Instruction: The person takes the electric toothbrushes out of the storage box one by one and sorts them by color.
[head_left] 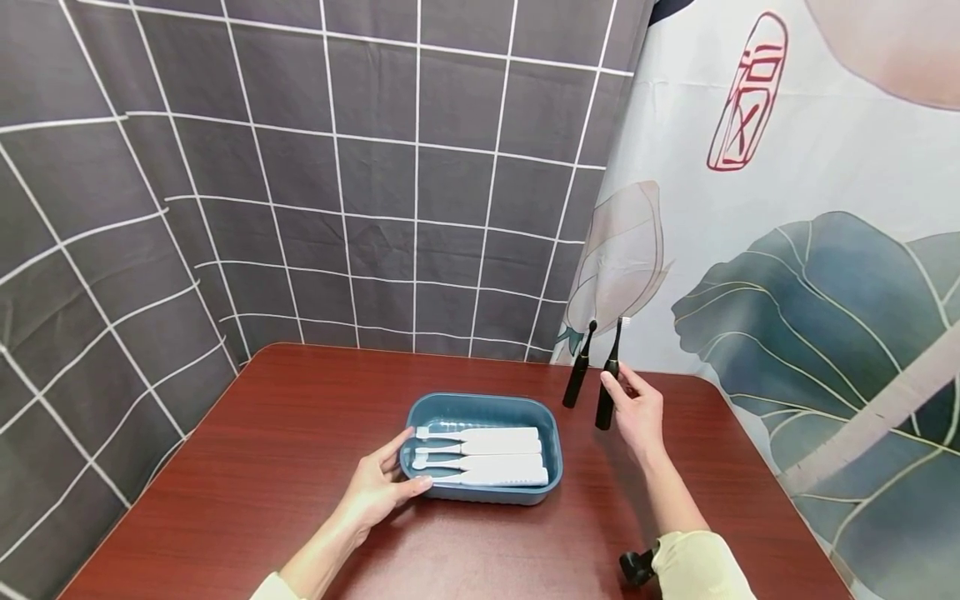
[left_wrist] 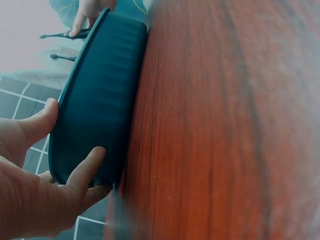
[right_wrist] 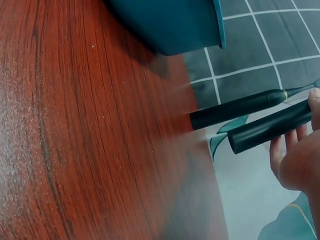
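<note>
The left hand (head_left: 378, 486) holds the left end of a blue plastic basket (head_left: 491, 493), thumb at the near rim and fingers about the outer wall, as the left wrist view also shows. Several white electric toothbrushes (head_left: 498, 461) lie side by side in the basket, heads to the left. To its right, the right hand (head_left: 636, 410) pinches a black electric toothbrush (head_left: 606, 404) by the handle, with the white-bristled head up. In the right wrist view, this toothbrush's base (right_wrist: 242, 141) appears raised off the table. A second black electric toothbrush (head_left: 576, 379) stands upright beside it.
Everything rests on a reddish-brown wooden table (head_left: 300, 433). A grey cloth with white grid lines (head_left: 375, 175) hangs behind it, and a white cloth with leaf prints (head_left: 825, 308) hangs at the right. A black device (head_left: 637, 568) sits at the right wrist.
</note>
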